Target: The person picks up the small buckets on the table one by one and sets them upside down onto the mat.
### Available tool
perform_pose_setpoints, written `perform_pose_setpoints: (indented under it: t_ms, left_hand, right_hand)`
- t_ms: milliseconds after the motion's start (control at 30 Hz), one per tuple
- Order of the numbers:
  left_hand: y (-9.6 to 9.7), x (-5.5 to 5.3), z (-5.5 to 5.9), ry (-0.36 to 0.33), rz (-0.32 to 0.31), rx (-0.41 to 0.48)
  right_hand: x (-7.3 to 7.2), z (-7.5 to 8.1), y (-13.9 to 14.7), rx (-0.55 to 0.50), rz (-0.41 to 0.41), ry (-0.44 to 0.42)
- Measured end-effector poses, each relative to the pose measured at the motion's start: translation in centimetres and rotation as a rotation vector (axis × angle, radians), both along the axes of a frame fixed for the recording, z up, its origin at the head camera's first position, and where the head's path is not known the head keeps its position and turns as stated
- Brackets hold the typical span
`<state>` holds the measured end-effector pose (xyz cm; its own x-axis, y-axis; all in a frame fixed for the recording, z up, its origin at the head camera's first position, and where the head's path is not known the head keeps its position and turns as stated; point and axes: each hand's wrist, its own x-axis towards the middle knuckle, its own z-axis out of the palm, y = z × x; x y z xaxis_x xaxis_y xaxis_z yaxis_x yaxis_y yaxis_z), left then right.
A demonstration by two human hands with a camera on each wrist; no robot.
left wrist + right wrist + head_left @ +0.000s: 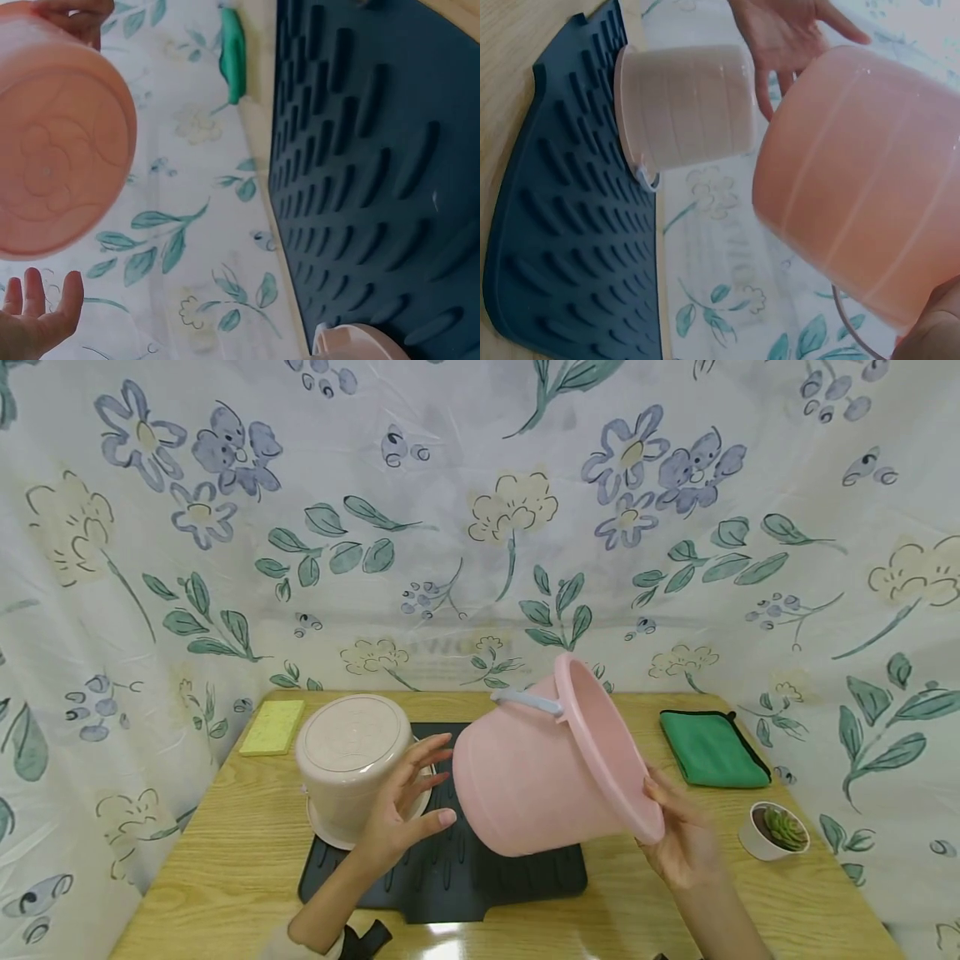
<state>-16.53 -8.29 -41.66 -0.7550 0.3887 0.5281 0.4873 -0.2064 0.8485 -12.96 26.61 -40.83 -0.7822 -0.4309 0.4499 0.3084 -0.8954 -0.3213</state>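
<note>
A pink bucket (525, 768) is held tilted above the dark drying mat (442, 868), its mouth turned to the right and its pale handle (528, 701) lying along the upper side. My right hand (682, 835) grips the rim at the lower right. To the left of the bucket's base is my left hand (405, 806), fingers spread and apart from it. In the left wrist view the bucket's round base (56, 161) faces the camera. A second, paler bucket (356, 756) stands upside down on the mat's left part, behind my left hand.
A yellow sponge cloth (272, 727) lies at the table's back left. On the right are a folded green cloth (712, 747) with dark edging and a small potted succulent (774, 831). A flowered curtain (450, 527) hangs behind and beside the wooden table (225, 868).
</note>
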Motion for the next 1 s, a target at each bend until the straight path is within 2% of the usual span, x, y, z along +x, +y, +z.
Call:
perform_pose_setpoints:
  t_ms: [267, 400, 633, 833, 1000]
  left_hand:
    - [0.6, 0.2, 0.2, 0.035, -0.016, 0.047]
    - [0.7, 0.1, 0.0, 0.053, -0.032, 0.062]
    - [1.4, 0.3, -0.4, 0.039, -0.043, 0.097]
    - [2.2, 0.9, -0.9, 0.072, -0.03, 0.107]
    - [2.7, 1.3, -1.2, 0.083, -0.036, 0.164]
  right_hand:
    - [0.7, -0.2, -1.1, -0.019, 0.041, 0.014]
    - [1.1, -0.5, -1.6, -0.004, 0.007, -0.011]
    - [1.7, -0.9, -2.5, 0.02, -0.072, -0.037]
    - [2.1, -1.1, -3.2, 0.005, -0.079, -0.051]
    - [2.3, -1.5, -3.8, -0.016, -0.073, -0.072]
